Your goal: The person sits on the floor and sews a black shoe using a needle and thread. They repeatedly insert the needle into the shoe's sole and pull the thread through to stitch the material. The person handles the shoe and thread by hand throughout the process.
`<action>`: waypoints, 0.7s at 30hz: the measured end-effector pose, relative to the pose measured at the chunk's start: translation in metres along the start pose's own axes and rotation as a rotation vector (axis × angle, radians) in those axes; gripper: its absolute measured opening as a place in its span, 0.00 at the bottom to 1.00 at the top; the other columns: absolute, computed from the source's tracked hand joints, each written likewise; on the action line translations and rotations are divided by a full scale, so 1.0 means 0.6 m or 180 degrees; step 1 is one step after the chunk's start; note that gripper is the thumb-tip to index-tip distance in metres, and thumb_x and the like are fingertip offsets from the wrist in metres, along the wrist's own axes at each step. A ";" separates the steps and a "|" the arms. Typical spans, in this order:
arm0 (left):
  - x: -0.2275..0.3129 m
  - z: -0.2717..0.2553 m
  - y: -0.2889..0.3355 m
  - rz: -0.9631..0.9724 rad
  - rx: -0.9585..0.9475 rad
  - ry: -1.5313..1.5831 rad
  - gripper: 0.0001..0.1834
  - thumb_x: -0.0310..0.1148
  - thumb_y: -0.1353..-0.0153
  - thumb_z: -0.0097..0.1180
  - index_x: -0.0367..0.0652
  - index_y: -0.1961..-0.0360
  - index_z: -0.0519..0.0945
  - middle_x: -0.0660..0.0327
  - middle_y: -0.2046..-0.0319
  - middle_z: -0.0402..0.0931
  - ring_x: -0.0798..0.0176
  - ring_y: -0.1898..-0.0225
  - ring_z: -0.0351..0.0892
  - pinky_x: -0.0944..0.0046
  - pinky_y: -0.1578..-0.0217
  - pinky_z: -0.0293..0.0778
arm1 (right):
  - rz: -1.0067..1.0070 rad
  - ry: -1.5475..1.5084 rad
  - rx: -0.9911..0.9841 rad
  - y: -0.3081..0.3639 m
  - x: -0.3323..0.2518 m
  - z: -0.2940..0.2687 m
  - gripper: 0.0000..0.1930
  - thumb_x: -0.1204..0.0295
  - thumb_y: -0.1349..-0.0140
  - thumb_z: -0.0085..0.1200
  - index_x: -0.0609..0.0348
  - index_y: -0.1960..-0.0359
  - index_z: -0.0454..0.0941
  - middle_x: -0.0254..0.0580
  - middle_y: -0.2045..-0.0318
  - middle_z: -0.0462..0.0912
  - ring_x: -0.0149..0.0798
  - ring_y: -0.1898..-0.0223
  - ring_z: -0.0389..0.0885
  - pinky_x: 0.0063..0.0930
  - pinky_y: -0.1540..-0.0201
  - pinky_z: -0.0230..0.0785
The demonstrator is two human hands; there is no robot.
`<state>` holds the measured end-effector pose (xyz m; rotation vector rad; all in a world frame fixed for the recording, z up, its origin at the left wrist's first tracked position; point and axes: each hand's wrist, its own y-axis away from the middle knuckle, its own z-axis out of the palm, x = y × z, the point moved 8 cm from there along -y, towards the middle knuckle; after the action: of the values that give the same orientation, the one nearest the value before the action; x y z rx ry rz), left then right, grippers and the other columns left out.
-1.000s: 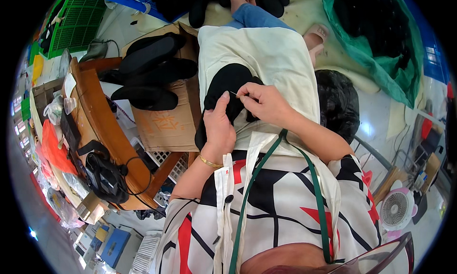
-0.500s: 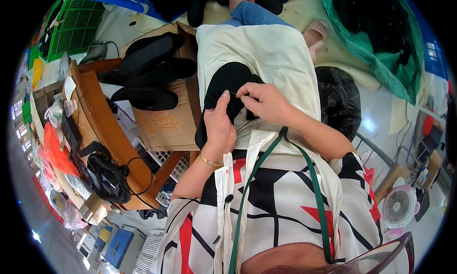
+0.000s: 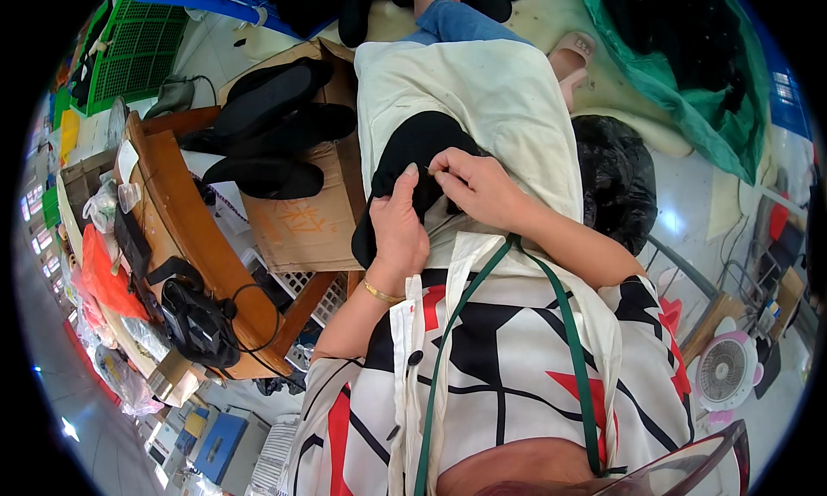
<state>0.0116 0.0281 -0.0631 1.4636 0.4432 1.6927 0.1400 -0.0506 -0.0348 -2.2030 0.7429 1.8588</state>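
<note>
A black cloth shoe [image 3: 424,136] lies on the cream apron [image 3: 508,91] over my lap. My left hand [image 3: 400,229] is closed on its near side, the thumb pointing up along the fabric and the other fingers hidden behind it. Close to that thumb tip, my right hand [image 3: 487,188] pinches a thin needle [image 3: 428,168] between thumb and forefinger, against the black cloth. Only a short bit of the needle shows; I cannot make out any thread.
Several black shoes [image 3: 267,108] rest on a cardboard box [image 3: 297,233] at left, beside a wooden table [image 3: 207,263]. A black plastic bag [image 3: 616,186] stands at right, with a green sack [image 3: 689,121] beyond. A white fan [image 3: 725,371] is at lower right.
The needle shows less between my hands than before. My right fingertips have shifted slightly, while my left hand still holds the shoe in nearly the same place.
</note>
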 end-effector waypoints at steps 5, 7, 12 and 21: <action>0.000 0.003 -0.002 -0.0026 0.0087 0.0007 0.09 0.30 0.42 0.66 0.46 0.76 0.78 0.72 0.74 0.76 0.78 0.71 0.71 0.73 0.67 0.67 | -0.0133 -0.0003 0.0071 0.009 0.006 0.005 0.07 0.72 0.36 0.51 0.57 0.57 0.74 0.48 0.75 0.81 0.52 0.72 0.81 0.41 0.68 0.72; 0.002 0.002 -0.002 -0.0044 0.0066 -0.0013 0.07 0.30 0.42 0.65 0.45 0.75 0.79 0.71 0.73 0.77 0.77 0.70 0.72 0.72 0.66 0.69 | -0.0131 0.0021 0.0069 0.010 0.009 0.006 0.07 0.72 0.36 0.51 0.56 0.57 0.74 0.47 0.75 0.81 0.53 0.72 0.81 0.41 0.69 0.72; 0.002 0.007 -0.006 -0.0149 -0.0035 0.0033 0.04 0.29 0.41 0.64 0.42 0.70 0.82 0.69 0.69 0.79 0.76 0.67 0.75 0.72 0.63 0.71 | -0.0258 0.0133 0.0201 0.012 0.010 0.013 0.07 0.72 0.33 0.50 0.56 0.56 0.72 0.45 0.75 0.80 0.47 0.74 0.80 0.37 0.71 0.71; -0.015 0.017 0.002 0.0063 -0.0661 -0.0362 0.07 0.30 0.36 0.60 0.36 0.63 0.83 0.68 0.65 0.81 0.75 0.65 0.76 0.74 0.61 0.71 | 0.0821 -0.0627 -0.0342 -0.009 -0.003 0.007 0.07 0.73 0.32 0.50 0.58 0.57 0.68 0.43 0.76 0.79 0.37 0.77 0.79 0.31 0.72 0.71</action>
<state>0.0204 0.0180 -0.0653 1.4061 0.1859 1.6093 0.1389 -0.0435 -0.0352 -2.0232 0.9459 2.2486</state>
